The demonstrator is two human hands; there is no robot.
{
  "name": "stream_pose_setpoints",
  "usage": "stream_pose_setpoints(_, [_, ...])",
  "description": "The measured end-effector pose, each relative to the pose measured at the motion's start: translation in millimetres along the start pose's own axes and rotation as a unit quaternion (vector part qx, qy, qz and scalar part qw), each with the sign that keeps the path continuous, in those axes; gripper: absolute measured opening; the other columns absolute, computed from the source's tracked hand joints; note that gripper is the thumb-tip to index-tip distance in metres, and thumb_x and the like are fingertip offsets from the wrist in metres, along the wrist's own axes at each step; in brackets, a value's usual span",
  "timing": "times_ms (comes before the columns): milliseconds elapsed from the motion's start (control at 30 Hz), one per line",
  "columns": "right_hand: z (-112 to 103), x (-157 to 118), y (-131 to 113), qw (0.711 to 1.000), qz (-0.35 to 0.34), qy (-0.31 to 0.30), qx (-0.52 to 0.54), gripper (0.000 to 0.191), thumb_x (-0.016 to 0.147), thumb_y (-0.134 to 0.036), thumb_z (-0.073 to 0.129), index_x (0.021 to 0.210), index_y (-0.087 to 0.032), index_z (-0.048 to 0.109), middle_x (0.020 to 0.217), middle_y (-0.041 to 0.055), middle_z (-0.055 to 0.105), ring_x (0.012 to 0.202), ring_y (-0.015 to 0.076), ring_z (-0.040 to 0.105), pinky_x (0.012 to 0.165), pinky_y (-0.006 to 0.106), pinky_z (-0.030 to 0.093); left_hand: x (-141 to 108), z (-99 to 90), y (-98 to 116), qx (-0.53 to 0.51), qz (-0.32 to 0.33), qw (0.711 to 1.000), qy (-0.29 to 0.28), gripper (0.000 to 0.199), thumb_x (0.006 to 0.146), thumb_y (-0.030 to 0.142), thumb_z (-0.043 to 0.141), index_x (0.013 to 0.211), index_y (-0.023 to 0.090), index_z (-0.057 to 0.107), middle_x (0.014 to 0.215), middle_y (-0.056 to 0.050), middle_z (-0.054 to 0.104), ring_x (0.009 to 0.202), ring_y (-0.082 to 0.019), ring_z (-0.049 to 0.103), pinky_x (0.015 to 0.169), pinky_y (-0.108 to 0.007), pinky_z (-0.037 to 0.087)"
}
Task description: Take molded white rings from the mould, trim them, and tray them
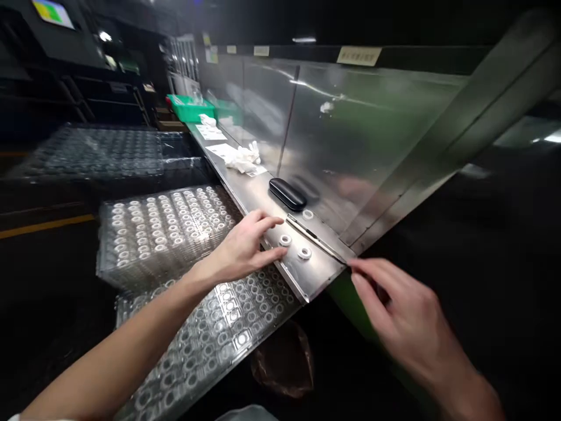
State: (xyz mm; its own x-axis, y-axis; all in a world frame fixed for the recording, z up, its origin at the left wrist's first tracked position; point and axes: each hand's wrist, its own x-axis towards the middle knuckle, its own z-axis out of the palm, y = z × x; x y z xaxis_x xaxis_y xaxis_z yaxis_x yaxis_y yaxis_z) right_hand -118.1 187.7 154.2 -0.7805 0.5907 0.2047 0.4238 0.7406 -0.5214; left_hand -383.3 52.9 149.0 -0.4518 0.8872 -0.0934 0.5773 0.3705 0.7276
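My left hand (241, 248) rests on a stainless steel shelf (258, 202), its fingers spread and holding nothing. Its fingertips are right by a white ring (285, 240), and a second white ring (304, 252) lies just beyond. A third white ring (308, 214) sits farther along the shelf. My right hand (403, 310) pinches the end of long, thin steel tweezers (313, 237), which lie along the shelf. Below my left forearm are clear plastic blister trays (166, 234) filled with small white rings.
A black glasses case (287, 194) lies on the shelf. Farther along are white cloth (241, 159), papers (211, 133) and green crates (190, 107). A steel panel (324, 128) rises behind the shelf. More stacked clear trays (92, 153) stand at the left; a brown bag (284, 361) sits below.
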Motion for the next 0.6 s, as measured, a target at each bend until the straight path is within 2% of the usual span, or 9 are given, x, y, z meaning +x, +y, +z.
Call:
stream_pose_setpoints(33, [0, 24, -10, 0.998, -0.011, -0.029, -0.059, 0.032, 0.101, -0.038, 0.043, 0.118, -0.027, 0.068, 0.118, -0.0042, 0.065, 0.102, 0.0069, 0.065, 0.091, 0.021, 0.052, 7, 1.3, 0, 0.017, 0.013, 1.000, -0.021, 0.054, 0.076, 0.061, 0.072, 0.126, 0.047, 0.057, 0.120, 0.006, 0.056, 0.108, -0.007, 0.053, 0.099, -0.026, 0.043])
stream_pose_setpoints(100, [6, 56, -23, 0.982, 0.017, -0.107, -0.157, 0.035, 0.103, -0.037, 0.037, 0.125, -0.028, 0.063, 0.122, -0.0049, 0.062, 0.103, 0.0094, 0.063, 0.088, 0.027, 0.050, 14, 1.6, 0, 0.065, 0.036, 0.996, -0.046, 0.054, 0.077, 0.066, 0.064, 0.126, 0.046, 0.056, 0.121, 0.005, 0.054, 0.112, -0.010, 0.051, 0.105, -0.033, 0.044])
stream_pose_setpoints(167, [14, 70, -30, 0.960, 0.058, -0.178, -0.210, 0.037, 0.103, -0.039, 0.035, 0.128, -0.028, 0.061, 0.124, -0.0044, 0.060, 0.102, 0.0121, 0.063, 0.084, 0.031, 0.048, 16, 0.3, -1, 0.106, 0.055, 0.991, -0.064, 0.048, 0.080, 0.070, 0.053, 0.120, 0.046, 0.059, 0.117, 0.005, 0.056, 0.113, -0.010, 0.051, 0.106, -0.038, 0.045])
stream_pose_setpoints(267, [22, 72, -32, 0.946, 0.091, -0.213, -0.229, 0.037, 0.104, -0.039, 0.035, 0.127, -0.029, 0.061, 0.123, -0.0043, 0.059, 0.101, 0.0124, 0.062, 0.081, 0.032, 0.045, 14, 1.6, -6, 0.104, 0.079, 0.989, -0.072, 0.041, 0.082, 0.071, 0.045, 0.109, 0.047, 0.064, 0.109, 0.007, 0.060, 0.108, -0.007, 0.052, 0.102, -0.035, 0.044])
stream_pose_setpoints(300, [23, 72, -31, 0.946, 0.097, -0.212, -0.226, 0.037, 0.104, -0.039, 0.034, 0.127, -0.029, 0.061, 0.122, -0.0045, 0.060, 0.100, 0.0117, 0.061, 0.081, 0.031, 0.044, 14, 3.6, -9, 0.099, 0.091, 0.989, -0.059, 0.039, 0.082, 0.070, 0.046, 0.107, 0.047, 0.064, 0.108, 0.008, 0.061, 0.106, -0.005, 0.053, 0.099, -0.032, 0.044])
stream_pose_setpoints(367, [23, 70, -29, 0.950, 0.102, -0.202, -0.214, 0.036, 0.104, -0.039, 0.035, 0.126, -0.029, 0.062, 0.120, -0.0047, 0.060, 0.099, 0.0103, 0.061, 0.082, 0.030, 0.044, 13, 9.1, -16, 0.100, 0.144, 0.984, 0.007, 0.036, 0.082, 0.067, 0.054, 0.107, 0.044, 0.066, 0.103, 0.010, 0.064, 0.099, -0.001, 0.055, 0.091, -0.025, 0.043])
stream_pose_setpoints(467, [21, 71, -25, 0.956, 0.097, -0.193, -0.200, 0.034, 0.103, -0.037, 0.039, 0.123, -0.028, 0.064, 0.117, -0.0045, 0.061, 0.098, 0.0088, 0.061, 0.084, 0.028, 0.044, 13, 17.1, -27, 0.115, 0.261, 0.949, 0.132, 0.033, 0.080, 0.052, 0.071, 0.107, 0.034, 0.069, 0.096, 0.011, 0.069, 0.090, 0.001, 0.058, 0.081, -0.021, 0.043])
stream_pose_setpoints(533, [19, 74, -24, 0.955, 0.094, -0.195, -0.204, 0.033, 0.102, -0.036, 0.040, 0.120, -0.027, 0.065, 0.115, -0.0040, 0.062, 0.097, 0.0087, 0.060, 0.083, 0.028, 0.043, 13, 19.8, -33, 0.101, 0.308, 0.931, 0.167, 0.035, 0.077, 0.043, 0.079, 0.108, 0.028, 0.070, 0.092, 0.010, 0.071, 0.087, 0.000, 0.060, 0.080, -0.020, 0.046])
stream_pose_setpoints(600, [18, 78, -24, 0.952, 0.096, -0.205, -0.208, 0.033, 0.100, -0.037, 0.041, 0.118, -0.026, 0.066, 0.109, -0.0033, 0.062, 0.091, 0.0079, 0.059, 0.079, 0.028, 0.043, 14, 20.5, -36, 0.063, 0.324, 0.928, 0.172, 0.036, 0.075, 0.035, 0.082, 0.107, 0.024, 0.070, 0.087, 0.008, 0.072, 0.084, -0.001, 0.061, 0.080, -0.020, 0.049])
